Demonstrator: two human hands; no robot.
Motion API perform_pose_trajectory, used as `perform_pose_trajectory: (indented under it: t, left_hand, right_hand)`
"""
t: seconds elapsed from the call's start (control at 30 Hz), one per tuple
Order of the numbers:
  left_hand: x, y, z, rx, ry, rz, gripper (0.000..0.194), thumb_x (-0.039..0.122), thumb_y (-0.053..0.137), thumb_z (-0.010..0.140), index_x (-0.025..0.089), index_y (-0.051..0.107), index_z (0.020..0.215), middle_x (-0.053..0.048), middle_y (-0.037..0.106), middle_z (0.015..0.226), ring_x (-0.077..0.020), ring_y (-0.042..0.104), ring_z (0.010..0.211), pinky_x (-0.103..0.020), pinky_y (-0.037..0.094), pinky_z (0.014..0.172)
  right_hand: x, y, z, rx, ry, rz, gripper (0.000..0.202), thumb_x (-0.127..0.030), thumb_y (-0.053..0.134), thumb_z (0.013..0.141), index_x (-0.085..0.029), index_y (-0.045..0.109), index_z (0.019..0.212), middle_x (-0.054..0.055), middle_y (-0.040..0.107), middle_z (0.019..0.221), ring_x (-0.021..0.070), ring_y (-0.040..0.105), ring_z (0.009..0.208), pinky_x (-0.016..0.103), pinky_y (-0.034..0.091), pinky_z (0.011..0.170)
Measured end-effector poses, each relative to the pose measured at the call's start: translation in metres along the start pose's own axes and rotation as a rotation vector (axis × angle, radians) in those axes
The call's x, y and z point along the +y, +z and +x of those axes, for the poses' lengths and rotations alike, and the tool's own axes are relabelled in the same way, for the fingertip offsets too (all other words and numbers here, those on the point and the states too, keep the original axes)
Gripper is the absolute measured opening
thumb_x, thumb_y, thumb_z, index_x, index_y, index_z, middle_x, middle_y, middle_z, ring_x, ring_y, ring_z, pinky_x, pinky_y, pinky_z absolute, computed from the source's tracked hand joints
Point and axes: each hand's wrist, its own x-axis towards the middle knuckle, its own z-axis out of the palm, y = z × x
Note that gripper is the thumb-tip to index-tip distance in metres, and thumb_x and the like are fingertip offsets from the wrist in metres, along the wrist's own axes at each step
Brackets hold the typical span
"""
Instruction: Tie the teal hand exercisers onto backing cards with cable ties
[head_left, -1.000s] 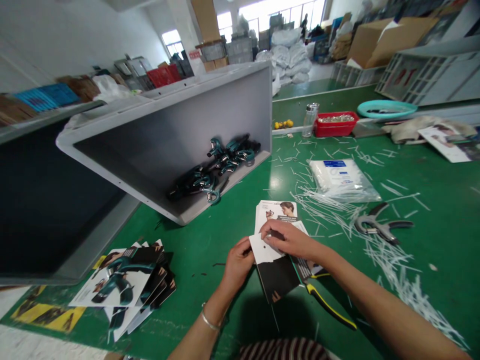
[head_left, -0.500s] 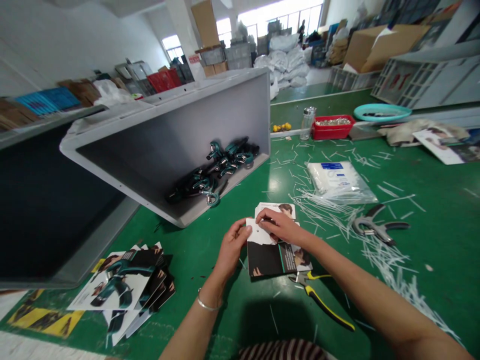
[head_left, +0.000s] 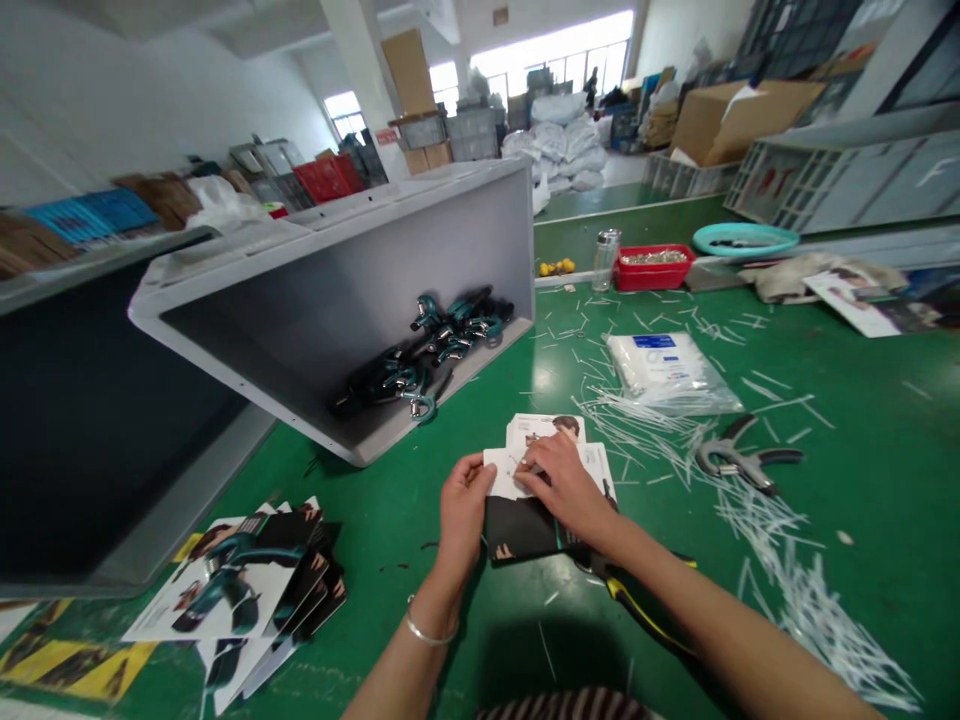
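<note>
A printed card (head_left: 521, 527), white above and black below, lies before me on top of other cards. My left hand (head_left: 465, 492) pinches its left edge between thumb and fingers. Over the card's upper part, my right hand (head_left: 561, 480) has its fingertips pressed together near a small hole; anything between them is too small to name. More white printed cards (head_left: 546, 428) show just behind. Yellow-and-black pliers (head_left: 637, 605) lie partly under my right forearm.
A grey crate (head_left: 247, 345) on its side holds several teal-and-black tools (head_left: 450, 328). Stacked cards (head_left: 255, 590) lie at left. White ties (head_left: 817, 600), a plastic bag (head_left: 667, 368) and grey-black pliers (head_left: 742, 458) are at right. Behind stand a red tray (head_left: 654, 268) and a glass bottle (head_left: 606, 260).
My right hand has turned and shifted slightly over the card, and its forearm now covers more of the yellow pliers. The whole view has shifted slightly.
</note>
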Motion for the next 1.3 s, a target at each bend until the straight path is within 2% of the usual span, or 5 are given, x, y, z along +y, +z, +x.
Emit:
perform_pose_trajectory:
  t: [0.27,0.57,0.7,0.93,1.3]
  left_hand:
    - [-0.009,-0.038,-0.04,0.191,-0.227,-0.285,0.023,0.021,0.075,0.071,0.015,0.063,0.09,-0.008,0.072,0.1,-0.0173,0.07,0.087,-0.028,0.058,0.077]
    - [-0.039,-0.006,-0.063,-0.099,-0.329,-0.094,0.037,0.036,0.078,0.07,0.017,0.052,0.088,-0.01,0.072,0.083,-0.0209,0.072,0.067,-0.031,0.059,0.059]
    - [-0.035,-0.032,-0.029,-0.301,-0.288,0.314,0.041,0.055,0.058,0.082,0.016,0.054,0.091,-0.007,0.068,0.073,-0.0192,0.065,0.049,-0.026,0.047,0.04]
    - [0.011,-0.088,0.099,0.188,0.501,1.203,0.032,0.011,0.055,0.083,0.014,0.061,0.114,-0.019,0.06,0.127,-0.0304,0.056,0.121,-0.048,0.043,0.103]
    - [0.048,-0.091,0.132,0.229,0.58,1.027,0.027,0.036,0.047,0.095,0.014,0.056,0.11,-0.02,0.064,0.119,-0.033,0.059,0.117,-0.051,0.044,0.1]
  right_hand:
    - [0.012,-0.057,-0.038,0.071,0.073,-0.055,0.021,-0.031,0.052,0.097,-0.025,0.059,0.116,0.009,0.063,0.116,0.028,0.052,0.111,0.049,0.036,0.099]
    - [0.035,-0.012,-0.067,-0.149,0.102,0.034,0.015,-0.026,0.05,0.095,-0.026,0.065,0.1,0.009,0.061,0.118,0.0272,0.054,0.115,0.051,0.042,0.102]
    - [0.064,-0.011,-0.055,-0.168,0.052,0.073,0.017,-0.027,0.049,0.096,-0.028,0.066,0.097,0.007,0.059,0.123,0.0267,0.052,0.119,0.051,0.041,0.105]
    - [0.079,-0.003,-0.059,-0.121,0.045,0.11,0.022,-0.03,0.046,0.097,-0.027,0.067,0.103,0.008,0.061,0.121,0.0262,0.052,0.119,0.049,0.041,0.104]
    - [0.047,-0.032,-0.042,-0.008,0.203,0.07,0.022,-0.027,0.05,0.093,-0.024,0.059,0.113,0.007,0.066,0.107,0.022,0.062,0.094,0.039,0.05,0.087]
